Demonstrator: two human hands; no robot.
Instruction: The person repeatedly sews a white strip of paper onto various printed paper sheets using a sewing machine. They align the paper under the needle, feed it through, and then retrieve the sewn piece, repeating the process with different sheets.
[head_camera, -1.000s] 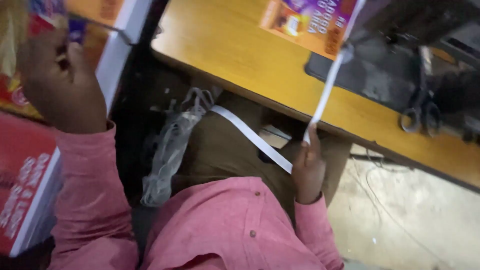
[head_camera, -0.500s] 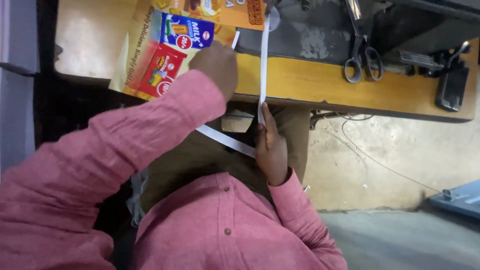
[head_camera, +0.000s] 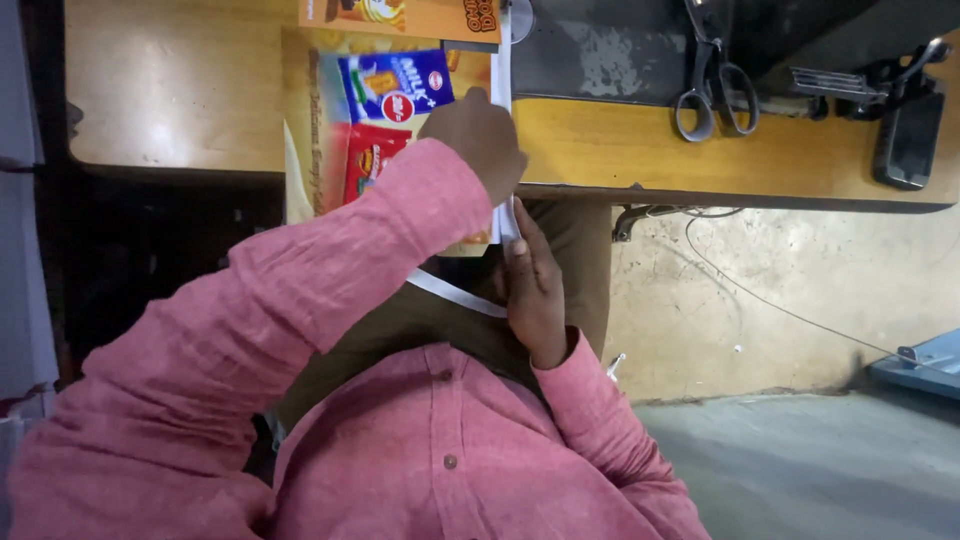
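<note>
A yellow-and-orange printed sheet (head_camera: 390, 110) with blue and red pack pictures lies on the wooden table (head_camera: 180, 100), its lower part hanging over the front edge. My left hand (head_camera: 485, 140) presses on the sheet's right edge and grips it there. A white strip (head_camera: 503, 80) runs along that same edge, down off the table and across my lap. My right hand (head_camera: 530, 290) sits just below the table edge, pinching the strip between fingers and thumb. Both arms are in pink sleeves.
A dark sewing machine base (head_camera: 620, 50) sits at the back of the table with scissors (head_camera: 712, 85) lying on it. A black flat device (head_camera: 908, 135) lies at the right end. Below the table are a stained wall (head_camera: 800, 290) with a cable and a concrete floor (head_camera: 800, 470).
My left hand carried the printed sheet from the far left onto the table and now holds its right edge against the strip. My right hand rose closer to the table edge.
</note>
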